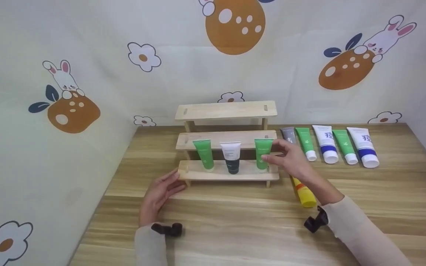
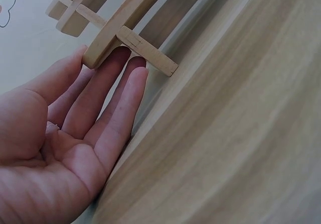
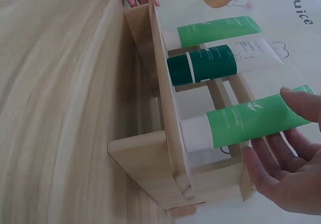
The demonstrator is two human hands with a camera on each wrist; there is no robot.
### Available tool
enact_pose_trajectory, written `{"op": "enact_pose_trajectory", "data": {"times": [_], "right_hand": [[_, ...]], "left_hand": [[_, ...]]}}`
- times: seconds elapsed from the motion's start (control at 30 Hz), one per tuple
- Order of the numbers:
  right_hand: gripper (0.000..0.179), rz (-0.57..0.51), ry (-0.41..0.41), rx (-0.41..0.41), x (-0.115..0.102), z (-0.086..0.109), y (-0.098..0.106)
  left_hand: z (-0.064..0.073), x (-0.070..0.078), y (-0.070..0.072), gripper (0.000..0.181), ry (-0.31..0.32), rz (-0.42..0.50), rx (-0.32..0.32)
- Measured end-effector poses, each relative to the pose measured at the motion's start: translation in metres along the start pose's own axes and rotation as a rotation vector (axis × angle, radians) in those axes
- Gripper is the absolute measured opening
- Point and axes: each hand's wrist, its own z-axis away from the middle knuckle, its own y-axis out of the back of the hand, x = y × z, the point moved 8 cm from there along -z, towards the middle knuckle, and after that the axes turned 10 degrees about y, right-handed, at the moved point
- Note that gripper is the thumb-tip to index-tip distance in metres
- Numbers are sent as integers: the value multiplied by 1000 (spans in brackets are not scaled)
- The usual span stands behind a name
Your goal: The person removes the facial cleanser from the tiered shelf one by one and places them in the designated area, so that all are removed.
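A three-tier wooden display rack [image 1: 220, 176] stands against the back of the table. My left hand [image 1: 162, 190] holds the left end of its lowest tier, thumb on the end and fingers [image 2: 133, 91] underneath. With thumb and fingers, my right hand [image 1: 292, 159] pinches the upper part of a green tube [image 1: 263, 154] standing cap down at the right of that tier. In the right wrist view its white cap [image 3: 196, 133] meets the board. A white and dark green tube [image 1: 231, 157] stands upright in the middle, and another green tube [image 1: 204, 154] leans slightly at the left.
Right of the rack, a grey tube [image 1: 288, 134], green tubes [image 1: 305, 143] and white tubes with blue bands [image 1: 325, 143] lie in a row. A yellow tube [image 1: 305, 194] lies partly under my right hand. Patterned cloth [image 1: 183, 74] hangs behind the table.
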Motion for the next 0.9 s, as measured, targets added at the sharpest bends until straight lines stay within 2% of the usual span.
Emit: {"op": "enact_pose_trajectory", "data": {"times": [0.17, 0.33, 0.5, 0.73, 0.9], "right_hand": [[36, 0, 45, 19, -3, -2, 1], [31, -27, 108, 96, -12, -3, 18], [30, -39, 91, 125, -17, 3, 33], [41, 32, 58, 131, -16, 14, 50], [41, 51, 62, 166, -12, 22, 65]], "left_hand": [[-1, 1, -2, 49, -12, -18, -25], [-2, 1, -4, 50, -14, -17, -49], [-2, 2, -3, 51, -8, -13, -43], [-3, 1, -2, 51, -6, 0, -21], [-2, 1, -1, 52, -11, -15, -18]]}}
